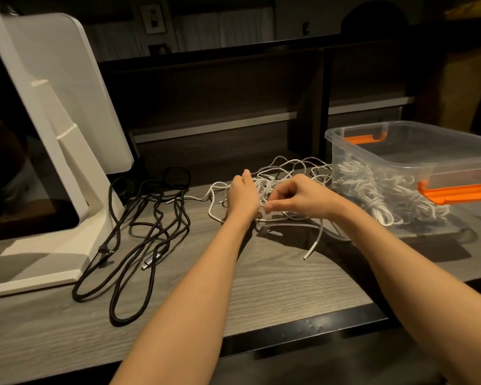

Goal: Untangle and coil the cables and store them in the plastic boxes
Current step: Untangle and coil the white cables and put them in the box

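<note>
White cables (286, 173) are lying in a tangle on the table (261, 282), just left of a clear plastic box (411, 151) with coiled white cables inside. Both hands are working in the tangle: the left hand (243, 194) is gripping strands, the right hand (295, 198) is pinching one. Black cables (139, 226) are sprawling beside a white monitor stand (67, 168).

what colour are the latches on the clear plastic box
Bright orange latches on the clear plastic box, shown best in the head view, the only one.
</note>
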### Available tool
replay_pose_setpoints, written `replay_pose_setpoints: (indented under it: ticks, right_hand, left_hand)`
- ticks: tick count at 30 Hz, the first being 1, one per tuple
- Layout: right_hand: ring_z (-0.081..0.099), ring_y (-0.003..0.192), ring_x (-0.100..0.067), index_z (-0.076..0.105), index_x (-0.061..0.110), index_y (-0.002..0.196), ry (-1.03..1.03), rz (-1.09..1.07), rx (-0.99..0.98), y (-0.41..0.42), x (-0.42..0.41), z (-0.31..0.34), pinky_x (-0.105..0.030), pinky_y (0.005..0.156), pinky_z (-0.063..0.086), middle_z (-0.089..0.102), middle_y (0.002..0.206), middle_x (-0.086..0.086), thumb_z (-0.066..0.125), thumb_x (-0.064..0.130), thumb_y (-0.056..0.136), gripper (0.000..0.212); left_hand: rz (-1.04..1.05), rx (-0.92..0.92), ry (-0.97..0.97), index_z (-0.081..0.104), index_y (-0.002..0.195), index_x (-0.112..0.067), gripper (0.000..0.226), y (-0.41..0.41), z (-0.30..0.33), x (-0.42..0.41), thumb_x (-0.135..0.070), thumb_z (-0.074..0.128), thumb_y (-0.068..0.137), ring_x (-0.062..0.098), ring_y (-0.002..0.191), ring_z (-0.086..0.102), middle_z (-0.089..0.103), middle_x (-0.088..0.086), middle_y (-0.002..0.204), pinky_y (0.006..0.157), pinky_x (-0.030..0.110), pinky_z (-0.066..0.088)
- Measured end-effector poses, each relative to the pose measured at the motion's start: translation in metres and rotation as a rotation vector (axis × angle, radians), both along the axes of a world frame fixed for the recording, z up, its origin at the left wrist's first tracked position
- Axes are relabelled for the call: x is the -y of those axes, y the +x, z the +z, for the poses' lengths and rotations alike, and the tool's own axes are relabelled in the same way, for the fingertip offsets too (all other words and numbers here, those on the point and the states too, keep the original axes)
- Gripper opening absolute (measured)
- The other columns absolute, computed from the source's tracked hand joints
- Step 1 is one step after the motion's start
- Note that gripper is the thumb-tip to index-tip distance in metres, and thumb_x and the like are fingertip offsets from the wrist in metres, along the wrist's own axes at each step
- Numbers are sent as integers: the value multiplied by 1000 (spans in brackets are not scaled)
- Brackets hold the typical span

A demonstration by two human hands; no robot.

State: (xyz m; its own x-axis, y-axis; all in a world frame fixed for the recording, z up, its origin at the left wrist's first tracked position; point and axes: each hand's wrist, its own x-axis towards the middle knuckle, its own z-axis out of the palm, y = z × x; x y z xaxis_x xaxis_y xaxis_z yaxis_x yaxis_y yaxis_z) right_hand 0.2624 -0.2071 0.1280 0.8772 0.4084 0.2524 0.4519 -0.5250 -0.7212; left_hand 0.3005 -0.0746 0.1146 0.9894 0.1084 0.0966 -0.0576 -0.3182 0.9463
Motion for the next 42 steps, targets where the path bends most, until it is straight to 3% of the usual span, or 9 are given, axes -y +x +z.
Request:
replay_pose_setpoints:
  ticks: [5, 8, 14, 19, 24, 29, 32, 36, 42]
  right_hand:
    - [51, 58, -7, 73, 17, 81, 87, 5, 70, -2, -4, 3, -17, 58, 41, 61, 66, 1, 65, 17, 89, 11]
    - [62, 73, -13, 73, 17, 89, 137, -44, 132, -1, -2, 0, -22, 69, 49, 69, 80, -4, 62, 20, 91, 12]
    - [48, 52, 3, 70, 20, 86, 160, -225, 187, 4, 0, -3, -12, 54, 37, 58, 65, 6, 58, 29, 93, 17]
    - [49, 52, -4, 66, 9, 82, 134, -364, 37, 14, 7, -13, -16, 54, 39, 57, 61, 2, 63, 35, 89, 27]
    - [50, 46, 3, 69, 14, 87, 26, -240, 12, 12, 4, -13, -10, 50, 39, 60, 63, 2, 55, 23, 96, 18]
    - [59, 61, 9, 65, 10, 111, -98, -55, -146, 9, 3, -7, -8, 61, 45, 70, 91, 2, 58, 12, 93, 19]
    - [62, 62, 3, 70, 12, 97, -130, -24, -115, 6, -1, -6, -12, 64, 49, 71, 78, 4, 60, 14, 92, 11]
    - [56, 53, 2, 64, 24, 75, -191, -94, 140, 3, -8, -6, -11, 56, 44, 62, 62, 8, 59, 27, 93, 18]
    - [51, 64, 3, 49, 40, 78, -230, -161, 467, 4, -7, -7, -22, 62, 41, 51, 70, 23, 52, 25, 97, 24]
  left_hand:
    - [-24, 110, 114, 48, 72, -17, 29, 5, -6, -6, -30, 56, 97, 14, 66, 48, 49, 0, 69, 56, 25, 36]
    - [-133, 109, 139, 50, 69, -15, 27, 6, -3, -9, -20, 60, 94, 14, 61, 46, 49, 2, 67, 56, 26, 38]
    - [-373, -2, -14, 58, 84, -13, 44, -6, 5, -5, -44, 34, 104, 6, 35, 31, 37, 0, 54, 35, 17, 25]
    - [-413, -61, -42, 47, 63, -13, 62, -6, 6, -4, -54, 22, 102, 6, 33, 33, 41, -4, 44, 35, 16, 24]
    - [-253, -100, -282, 46, 64, -15, 54, -4, 6, -3, -56, 38, 98, 6, 37, 34, 43, -4, 50, 36, 17, 25]
    - [23, 176, -101, 48, 76, -17, 38, 5, -6, -4, -50, 55, 93, 14, 66, 51, 52, 0, 71, 64, 28, 44]
    - [82, 276, -5, 47, 77, -17, 34, 6, -10, -5, -45, 53, 96, 10, 64, 50, 52, 0, 71, 59, 22, 39]
    - [80, 325, 171, 49, 73, -17, 33, 10, -14, -11, -38, 54, 97, 8, 60, 47, 50, -3, 66, 55, 21, 36]
    - [-78, 379, 407, 58, 85, -15, 27, 4, -12, -7, -32, 47, 102, 5, 64, 50, 54, -6, 69, 56, 22, 40]
